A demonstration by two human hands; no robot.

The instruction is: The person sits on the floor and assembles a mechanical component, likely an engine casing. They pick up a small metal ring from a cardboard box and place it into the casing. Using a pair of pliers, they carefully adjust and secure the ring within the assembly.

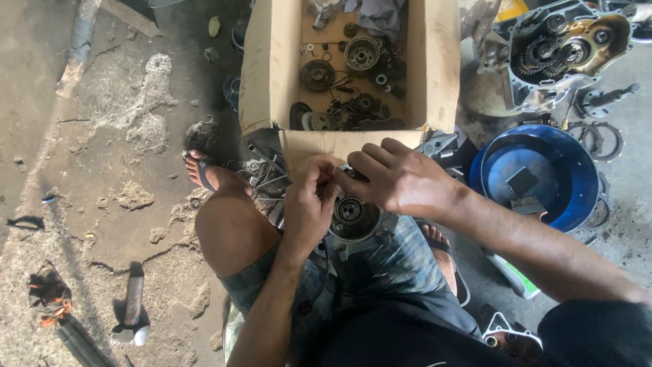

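The round, dark grey metal engine part (353,219) you are working on rests on your lap, between your knees, just below the open cardboard flap. Its circular face points up at you, with a pale ring and a dark hub at its middle. It looks greasy and dull. Your fingers cover its upper edge, so that rim is hidden; a lighter metal bracket juts from its lower right.

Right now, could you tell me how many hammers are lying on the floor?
1: a hammer lies on the cracked floor at lower left, beside the knee. Others may be hidden.
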